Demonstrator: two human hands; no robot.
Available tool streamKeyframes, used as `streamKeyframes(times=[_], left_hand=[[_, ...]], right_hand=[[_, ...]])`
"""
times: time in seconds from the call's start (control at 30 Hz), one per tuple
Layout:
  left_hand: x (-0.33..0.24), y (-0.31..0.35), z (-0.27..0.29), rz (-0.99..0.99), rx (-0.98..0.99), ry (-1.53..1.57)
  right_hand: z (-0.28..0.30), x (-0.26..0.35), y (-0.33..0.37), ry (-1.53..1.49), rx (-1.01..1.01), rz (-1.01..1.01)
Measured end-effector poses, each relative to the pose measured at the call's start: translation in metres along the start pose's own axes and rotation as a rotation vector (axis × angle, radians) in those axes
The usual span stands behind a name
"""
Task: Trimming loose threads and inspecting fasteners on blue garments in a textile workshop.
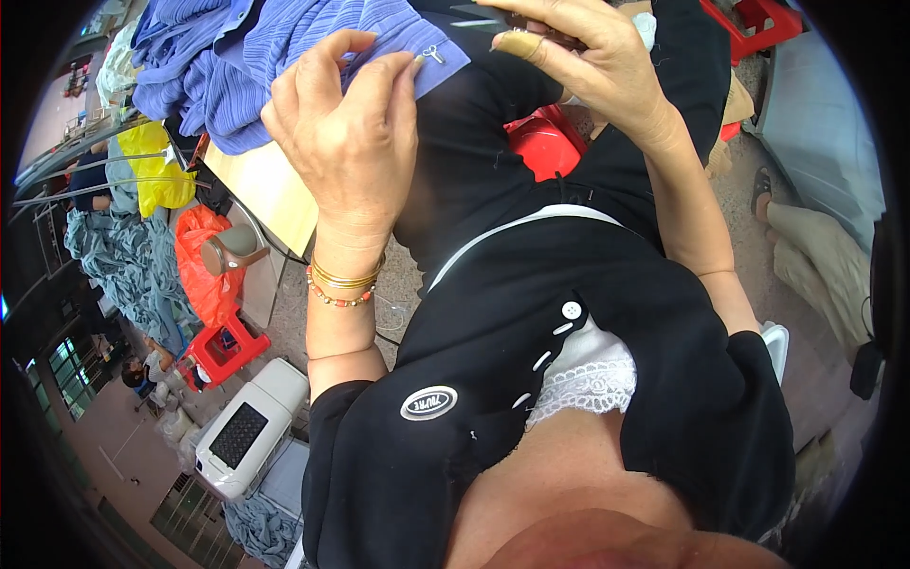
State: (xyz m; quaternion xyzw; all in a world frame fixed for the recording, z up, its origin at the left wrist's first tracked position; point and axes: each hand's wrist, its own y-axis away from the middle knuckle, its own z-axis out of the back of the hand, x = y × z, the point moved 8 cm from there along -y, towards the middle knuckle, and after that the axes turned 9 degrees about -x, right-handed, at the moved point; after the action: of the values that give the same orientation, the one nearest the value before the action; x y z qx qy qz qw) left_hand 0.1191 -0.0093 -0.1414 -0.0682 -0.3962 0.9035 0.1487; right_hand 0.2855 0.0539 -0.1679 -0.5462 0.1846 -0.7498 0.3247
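A blue ribbed garment [284, 43] spreads at the upper left, partly over my dark trouser leg. My left hand [346, 133] is over its near corner, thumb and forefinger pinched together; whatever is between the tips is too small to make out. Right beside those tips, a small pale looped piece [433, 54] lies on the cloth. My right hand [597, 62] is raised to the right of the garment, tape round one finger. It holds small scissors [474, 19], blades pointing left toward the cloth; their handles are mostly hidden by the fingers.
A pale board edge [265, 194] lies under the garment. To the left are a yellow bag [156, 166], an orange-red bag [204, 256], heaped grey-blue cloth [123, 266] and a red stool [227, 351]. Another person's leg [820, 256] shows at the right. Red plastic [542, 142] sits between my legs.
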Motion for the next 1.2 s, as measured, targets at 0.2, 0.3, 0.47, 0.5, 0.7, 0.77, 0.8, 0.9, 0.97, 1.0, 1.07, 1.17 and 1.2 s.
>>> streamKeyframes(times=[0.2,0.3,0.47,0.5,0.7,0.77,0.8,0.9,0.97,1.0,1.07,1.17,1.2], left_hand=[[0.013,0.002,-0.001,0.127,0.001,0.152],[0.013,0.003,-0.001,0.118,0.003,0.115],[0.014,0.007,-0.001,0.118,0.004,0.086],[0.013,0.008,-0.001,0.111,0.001,0.088],[0.014,0.018,0.004,0.048,0.034,0.077],[0.012,0.021,0.005,0.029,0.041,0.114],[0.011,0.022,0.007,0.012,0.046,0.145],[0.009,0.024,0.006,-0.048,0.076,0.089],[0.009,0.024,0.005,-0.057,0.08,0.074],[0.009,0.023,0.004,-0.071,0.084,0.064],[0.009,0.022,0.003,-0.084,0.088,0.051],[0.008,0.02,0.0,-0.088,0.075,0.052],[0.007,0.02,0.0,-0.1,0.061,0.065]], right_hand=[[-0.015,-0.013,0.008,-0.233,0.046,-0.023],[-0.029,-0.023,0.005,-0.296,-0.022,0.155],[-0.034,-0.026,0.011,-0.256,0.054,-0.03],[-0.035,-0.026,0.011,-0.237,0.064,-0.041],[-0.041,-0.025,0.009,-0.215,0.065,-0.033],[-0.045,-0.032,0.01,-0.204,0.064,-0.029],[-0.044,-0.025,0.008,-0.206,0.0,0.153],[-0.039,-0.022,0.011,-0.248,-0.076,0.32],[-0.034,-0.02,0.012,-0.291,-0.086,0.305],[-0.033,-0.025,0.011,-0.288,-0.043,0.167],[-0.035,-0.028,0.012,-0.287,0.002,0.031],[-0.032,-0.03,0.012,-0.256,0.01,-0.002],[-0.033,-0.03,0.012,-0.253,0.024,-0.012]])
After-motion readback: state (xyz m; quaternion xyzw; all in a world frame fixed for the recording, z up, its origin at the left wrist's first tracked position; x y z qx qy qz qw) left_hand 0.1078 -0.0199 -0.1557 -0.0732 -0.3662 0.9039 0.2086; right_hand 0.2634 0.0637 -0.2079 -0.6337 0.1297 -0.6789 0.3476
